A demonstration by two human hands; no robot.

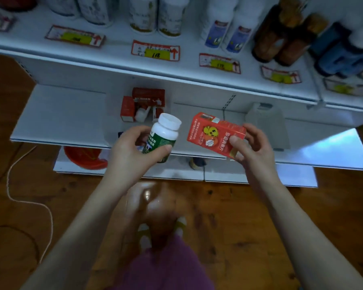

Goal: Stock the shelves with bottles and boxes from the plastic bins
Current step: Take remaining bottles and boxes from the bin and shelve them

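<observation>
Both hands are full in front of the white shelving. My left hand [132,152] is wrapped around a pill bottle [165,132], with the thumb across its green label and the fingers behind. The bottle is tilted, its cap pointing up and toward the shelves. My right hand [253,149] pinches a red box [213,132] by its near end, thumb on the printed face and fingers along the far edge. The box lies slanted. Bottle and box hang side by side, close but apart, over the front lip of the middle shelf [61,120].

The bottle is round, smooth white plastic with a wide, flat-topped cap. The box is a glossy rectangular carton printed with a yellow cartoon figure and pale lettering. The shelf is a flat, matte white panel.

On it, just beyond the bottle, stands a huddle of red-and-white cartons [143,103]. A grey, translucent, jug-shaped container [266,120] sits beyond my right hand.

On the upper shelf [117,49] are white bottles [155,15], amber bottles [281,36] and dark blue bottles [344,55]. Red-bordered price tags [155,50] with yellow panels lie in front of them.

A round red basin [85,156] shows on the lowest shelf. Below is a glossy wooden floor [239,216] with dark knots, and a thin white cord [29,197] loops across it at left.
</observation>
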